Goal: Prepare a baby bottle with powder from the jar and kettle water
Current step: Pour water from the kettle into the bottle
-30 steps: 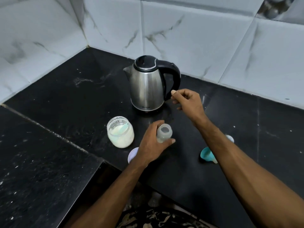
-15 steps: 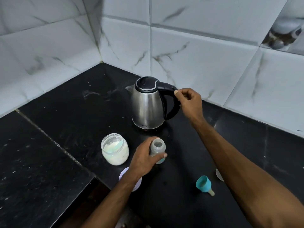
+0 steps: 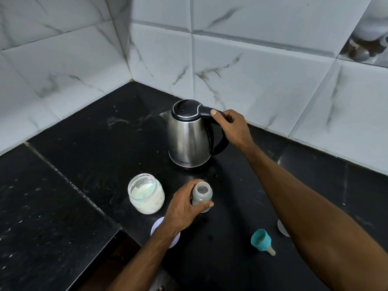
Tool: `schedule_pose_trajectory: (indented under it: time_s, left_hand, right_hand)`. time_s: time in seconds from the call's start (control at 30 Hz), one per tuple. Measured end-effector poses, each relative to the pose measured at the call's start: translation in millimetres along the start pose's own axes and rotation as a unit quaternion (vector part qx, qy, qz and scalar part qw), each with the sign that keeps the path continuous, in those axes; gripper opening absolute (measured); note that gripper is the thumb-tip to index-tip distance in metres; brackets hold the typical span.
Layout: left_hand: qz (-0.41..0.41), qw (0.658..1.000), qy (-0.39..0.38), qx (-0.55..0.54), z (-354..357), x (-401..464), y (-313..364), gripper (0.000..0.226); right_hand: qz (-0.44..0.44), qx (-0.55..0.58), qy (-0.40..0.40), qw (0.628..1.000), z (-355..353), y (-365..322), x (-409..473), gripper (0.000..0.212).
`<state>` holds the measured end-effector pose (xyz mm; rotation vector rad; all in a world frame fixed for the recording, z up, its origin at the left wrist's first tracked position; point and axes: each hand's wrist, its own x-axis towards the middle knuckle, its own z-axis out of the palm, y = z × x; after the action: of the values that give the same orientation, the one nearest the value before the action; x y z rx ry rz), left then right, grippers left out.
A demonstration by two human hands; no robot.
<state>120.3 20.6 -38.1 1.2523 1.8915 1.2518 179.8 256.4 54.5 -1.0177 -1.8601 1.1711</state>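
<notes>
A steel kettle (image 3: pixel 189 137) with a black lid and handle stands on the black counter near the tiled corner. My right hand (image 3: pixel 233 127) is wrapped around the top of its handle, thumb on the handle near the lid. An uncapped translucent baby bottle (image 3: pixel 202 195) stands upright in front of the kettle, and my left hand (image 3: pixel 182 208) grips it from the left. An open glass jar (image 3: pixel 146 193) of white powder sits just left of the bottle. The teal bottle cap with its teat (image 3: pixel 262 241) lies on its side to the right.
A white jar lid (image 3: pixel 156 224) lies partly under my left wrist. A small white disc (image 3: pixel 281 227) peeks out beside my right forearm. The black counter (image 3: pixel 84 154) steps down at a front edge on the lower left. Marble-look tiled walls close off the back and left.
My right hand has moved from in front of the handle to closing around the kettle handle's top. My left hand has stayed on the bottle. The camera view has shifted upward.
</notes>
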Motion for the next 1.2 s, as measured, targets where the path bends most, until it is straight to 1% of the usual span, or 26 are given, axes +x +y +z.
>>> schedule_pose_trajectory:
  time_s: [0.07, 0.17, 0.23, 0.3, 0.37, 0.4, 0.5, 0.6, 0.73, 0.83, 0.93, 1.03, 1.07, 1.2]
  left_hand:
    - [0.0, 1.0, -0.001, 0.001, 0, -1, 0, 0.052]
    - [0.002, 1.0, -0.003, 0.0, -1, -2, 1, 0.051]
    - [0.003, 1.0, -0.004, -0.002, -1, -3, 1, 0.05]
    - [0.001, 1.0, -0.004, -0.003, 0, -3, 1, 0.05]
    - [0.001, 1.0, -0.003, -0.005, 0, -3, 1, 0.05]
    - [0.001, 1.0, -0.002, -0.004, 0, -3, 1, 0.05]
    - [-0.001, 1.0, -0.004, -0.006, 1, -3, 1, 0.051]
    - [0.0, 1.0, 0.0, -0.006, 2, -3, 1, 0.05]
    - [0.001, 1.0, 0.0, -0.004, 2, -3, 1, 0.049]
    - [0.001, 1.0, -0.001, -0.006, 2, -3, 0, 0.048]
    - [0.0, 1.0, -0.001, -0.01, 1, -4, 1, 0.048]
    - [-0.004, 1.0, -0.003, -0.018, 2, -5, 0, 0.048]
    - [-0.005, 1.0, -0.003, -0.021, 2, -5, 0, 0.048]
    - [-0.009, 0.999, 0.008, -0.03, 4, -7, -4, 0.05]
  right_hand:
    - [0.0, -0.021, -0.042, 0.999, -1, -3, 2, 0.056]
    - [0.005, -0.007, -0.079, 0.997, -2, -3, 5, 0.068]
    - [0.005, 0.002, -0.11, 0.994, -4, -4, 9, 0.069]
    - [0.003, 0.03, -0.143, 0.989, -6, -4, 13, 0.057]
    - [-0.002, 0.058, -0.152, 0.987, -6, -3, 14, 0.04]
    - [-0.007, 0.054, -0.145, 0.988, -5, -2, 14, 0.04]
    - [-0.009, 0.048, -0.106, 0.993, 0, 3, 12, 0.051]
    - [-0.01, 0.056, -0.087, 0.995, 3, 4, 9, 0.06]
    - [-0.018, 0.076, -0.05, 0.996, 6, 2, 3, 0.053]
    - [-0.006, 0.09, -0.017, 0.996, 2, 1, -1, 0.044]
    - [-0.008, 0.106, 0.001, 0.994, -12, -1, -5, 0.051]
    - [-0.025, 0.103, 0.015, 0.994, -33, -5, -11, 0.071]
    - [-0.031, 0.1, 0.021, 0.994, -42, -7, -14, 0.073]
    - [-0.055, 0.089, 0.03, 0.994, -74, -13, -29, 0.068]
